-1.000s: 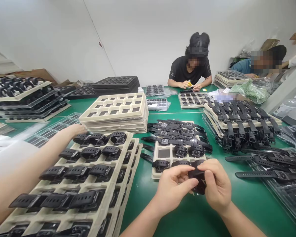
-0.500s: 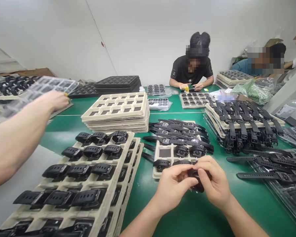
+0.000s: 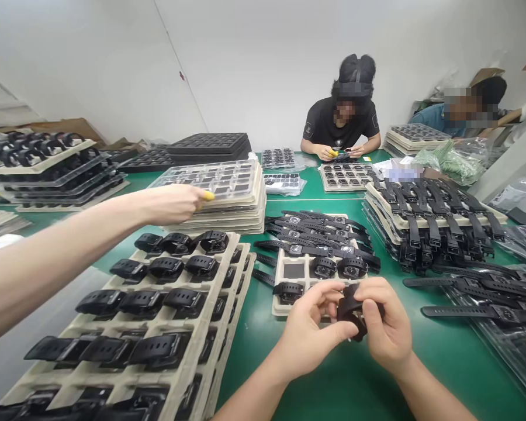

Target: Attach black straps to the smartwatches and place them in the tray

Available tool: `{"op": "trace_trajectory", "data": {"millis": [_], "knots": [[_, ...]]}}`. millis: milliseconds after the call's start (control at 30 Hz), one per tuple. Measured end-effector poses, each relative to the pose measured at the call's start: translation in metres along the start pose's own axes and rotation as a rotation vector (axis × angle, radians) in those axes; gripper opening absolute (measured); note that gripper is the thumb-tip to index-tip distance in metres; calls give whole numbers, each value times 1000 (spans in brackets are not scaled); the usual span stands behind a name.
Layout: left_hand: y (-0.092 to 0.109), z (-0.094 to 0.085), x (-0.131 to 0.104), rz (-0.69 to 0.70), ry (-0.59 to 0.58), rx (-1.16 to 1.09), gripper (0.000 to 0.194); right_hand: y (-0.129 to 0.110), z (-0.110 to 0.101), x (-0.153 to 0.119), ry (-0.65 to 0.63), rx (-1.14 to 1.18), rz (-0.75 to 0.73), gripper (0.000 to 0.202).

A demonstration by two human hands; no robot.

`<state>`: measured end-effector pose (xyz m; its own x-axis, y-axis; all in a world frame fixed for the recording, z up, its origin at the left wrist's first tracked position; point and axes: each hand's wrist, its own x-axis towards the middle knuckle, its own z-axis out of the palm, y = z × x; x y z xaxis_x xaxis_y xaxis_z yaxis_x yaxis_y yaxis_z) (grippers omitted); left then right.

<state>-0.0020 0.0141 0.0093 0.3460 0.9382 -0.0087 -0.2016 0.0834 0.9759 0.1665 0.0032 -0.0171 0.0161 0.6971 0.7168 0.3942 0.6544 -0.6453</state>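
As hands [image 3: 304, 336] [image 3: 388, 333] hold watch [image 3: 351, 309], wall [image 3: 254, 70] backs green table [image 3: 333, 380]

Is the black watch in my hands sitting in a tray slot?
No, your left hand and right hand hold the black watch between them, nearer you than the cream tray.

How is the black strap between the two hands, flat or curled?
Curled: the black strap bends round between left hand and right hand; fastening hidden.
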Motion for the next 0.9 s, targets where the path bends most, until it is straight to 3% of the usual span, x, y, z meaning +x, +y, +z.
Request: {"op": "trace_trajectory", "data": {"millis": [167, 533, 733, 900], "knots": [[-4, 0, 3, -24, 53, 37, 27, 1, 0, -1, 33, -3, 13, 16], [-6, -2, 5, 53, 167, 61, 26, 2, -4, 5, -129, 24, 41, 19], [-6, 0, 5, 50, 104, -58, 23, 5, 0, -2, 22, 87, 114, 22], [-9, -1, 5, 54, 125, -61, 23, 7, -3, 3, -60, 144, 120, 19]]}}
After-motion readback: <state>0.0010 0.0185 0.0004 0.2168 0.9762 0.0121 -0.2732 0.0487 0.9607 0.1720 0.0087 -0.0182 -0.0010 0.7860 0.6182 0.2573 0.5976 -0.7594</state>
